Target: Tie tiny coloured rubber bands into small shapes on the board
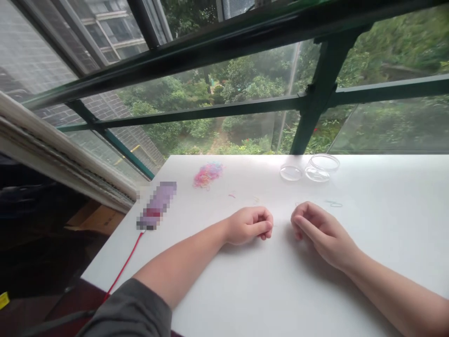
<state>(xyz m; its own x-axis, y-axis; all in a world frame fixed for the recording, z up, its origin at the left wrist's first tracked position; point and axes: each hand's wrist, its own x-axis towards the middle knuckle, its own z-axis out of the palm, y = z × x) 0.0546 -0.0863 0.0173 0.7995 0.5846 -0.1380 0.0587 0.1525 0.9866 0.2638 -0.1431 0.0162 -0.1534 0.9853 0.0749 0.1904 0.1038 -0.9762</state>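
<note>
My left hand (250, 225) rests over the middle of the white table, its fingers curled and the thumb pressed against them. Across a small gap, my right hand (317, 231) is closed in the same way, thumb along the bent forefinger. Whatever either hand may hold is hidden or too small to make out. Beyond the left hand lies a loose pile of small coloured rubber bands (208, 174), pink, yellow and blue. A single pink band (232, 195) lies apart from it. Just behind the right hand is a greenish band (334, 203).
A clear round container (322, 167) stands at the table's far edge, with a clear round lid (291, 173) beside it. A blurred-out purple phone-like object (157, 204) lies at the left edge, joined to a red cable (124, 267). Window rails rise behind the white table (245, 290).
</note>
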